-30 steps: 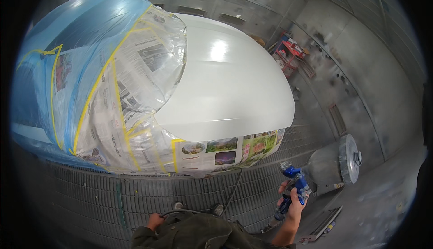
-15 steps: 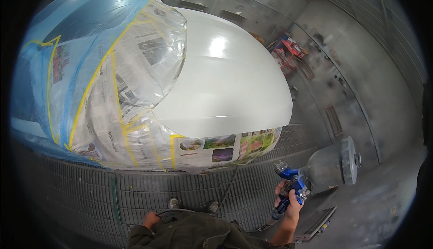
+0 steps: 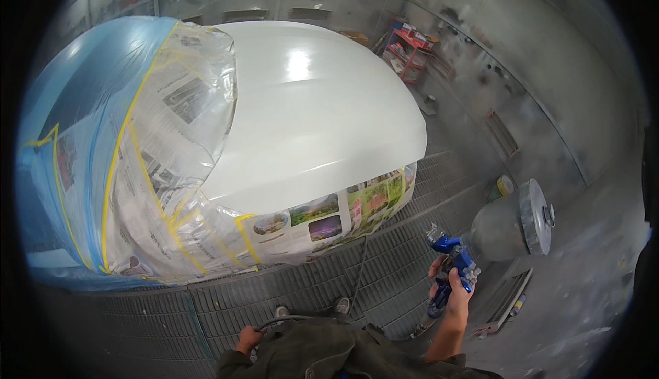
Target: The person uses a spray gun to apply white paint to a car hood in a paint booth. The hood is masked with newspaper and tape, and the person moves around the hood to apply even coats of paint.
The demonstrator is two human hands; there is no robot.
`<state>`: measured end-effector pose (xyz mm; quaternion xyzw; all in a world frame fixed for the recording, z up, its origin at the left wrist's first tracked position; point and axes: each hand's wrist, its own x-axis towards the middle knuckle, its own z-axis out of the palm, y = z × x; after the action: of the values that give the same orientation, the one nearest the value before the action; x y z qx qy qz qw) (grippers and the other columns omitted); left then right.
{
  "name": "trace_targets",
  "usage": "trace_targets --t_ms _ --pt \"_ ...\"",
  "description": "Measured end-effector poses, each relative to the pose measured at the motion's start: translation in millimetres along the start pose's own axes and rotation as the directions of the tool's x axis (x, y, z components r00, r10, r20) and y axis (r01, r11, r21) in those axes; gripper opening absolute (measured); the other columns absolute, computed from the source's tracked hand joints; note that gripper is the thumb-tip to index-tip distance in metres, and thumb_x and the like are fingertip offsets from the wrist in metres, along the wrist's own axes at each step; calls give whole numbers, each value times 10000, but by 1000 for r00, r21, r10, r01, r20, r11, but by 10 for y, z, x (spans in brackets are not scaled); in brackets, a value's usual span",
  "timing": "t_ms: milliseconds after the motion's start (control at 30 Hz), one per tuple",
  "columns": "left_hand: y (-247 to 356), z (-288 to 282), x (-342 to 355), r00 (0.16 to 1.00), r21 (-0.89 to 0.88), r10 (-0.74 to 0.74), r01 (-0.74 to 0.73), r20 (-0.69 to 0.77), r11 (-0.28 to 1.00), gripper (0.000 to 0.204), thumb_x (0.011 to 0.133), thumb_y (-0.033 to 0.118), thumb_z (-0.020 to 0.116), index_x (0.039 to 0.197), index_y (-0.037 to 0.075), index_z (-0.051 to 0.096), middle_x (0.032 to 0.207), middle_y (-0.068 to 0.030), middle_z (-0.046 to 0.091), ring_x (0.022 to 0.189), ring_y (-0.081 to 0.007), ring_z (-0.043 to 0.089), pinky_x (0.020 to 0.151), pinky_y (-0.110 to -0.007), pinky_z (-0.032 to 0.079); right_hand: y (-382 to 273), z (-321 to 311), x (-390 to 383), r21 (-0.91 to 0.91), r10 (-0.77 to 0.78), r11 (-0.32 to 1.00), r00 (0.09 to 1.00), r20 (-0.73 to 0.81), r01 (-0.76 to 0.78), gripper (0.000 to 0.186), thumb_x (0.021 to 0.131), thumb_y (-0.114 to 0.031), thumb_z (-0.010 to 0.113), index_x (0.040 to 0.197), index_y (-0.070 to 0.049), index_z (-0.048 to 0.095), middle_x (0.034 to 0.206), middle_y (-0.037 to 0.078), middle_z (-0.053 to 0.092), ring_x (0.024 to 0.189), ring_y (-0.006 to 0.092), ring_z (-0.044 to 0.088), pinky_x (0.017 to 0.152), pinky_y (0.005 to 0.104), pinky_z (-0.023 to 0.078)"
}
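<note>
My right hand is closed around the grip of a blue spray gun, to the right of the car. A large translucent paint cup with a grey lid sits on the gun, its axis tilted toward the right. Down by my body, my left hand is wrapped round a dark air hose that curves across my front. Ahead lies the white car hood, smooth and glossy, with a bright light reflection. The gun's nozzle points toward the hood and is apart from it.
Blue plastic film, newspaper masking and yellow tape cover the rest of the car. Slatted grating forms the floor. A red shelf cart stands at the far wall. A yellow-lidded can sits beyond the paint cup.
My view has shifted, so the car appears lower and farther left. The spray gun has moved slightly up and right in view, still in my right hand. My left hand keeps the hose.
</note>
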<state>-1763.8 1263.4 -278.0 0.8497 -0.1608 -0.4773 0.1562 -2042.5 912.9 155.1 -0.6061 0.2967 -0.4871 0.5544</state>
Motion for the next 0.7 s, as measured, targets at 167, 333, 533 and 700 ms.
trace_targets --t_ms 167,333,533,700 --pt "274 118 -146 986 13 119 -118 -116 993 469 855 470 677 934 13 747 792 -216 690 792 -384 675 716 -462 519 5 -349 178 6 -2 1000 999 -53 2 534 867 -385 707 1152 38 547 941 154 644 725 205 643 399 265 476" --pt "535 275 -176 992 95 82 -74 -92 993 520 852 524 647 942 21 746 830 -228 693 846 -403 671 750 -467 521 100 -801 352 33 5 999 997 -72 -3 457 885 -323 689 1159 17 557 955 138 649 765 199 640 408 268 486" --pt "995 462 -290 991 98 87 -77 -97 992 589 853 574 616 939 4 733 874 -258 687 916 -417 665 791 -473 521 149 -1308 531 22 0 1000 984 -178 4 402 896 -317 675 1094 21 581 948 124 646 774 178 628 423 260 483" --pt "1291 595 -416 986 152 131 -114 -107 982 625 854 598 598 932 -9 725 880 -276 676 915 -428 660 798 -477 519 279 -1758 659 6 4 1000 971 -241 -2 348 915 -284 652 1054 30 600 947 119 648 773 161 624 428 252 479"
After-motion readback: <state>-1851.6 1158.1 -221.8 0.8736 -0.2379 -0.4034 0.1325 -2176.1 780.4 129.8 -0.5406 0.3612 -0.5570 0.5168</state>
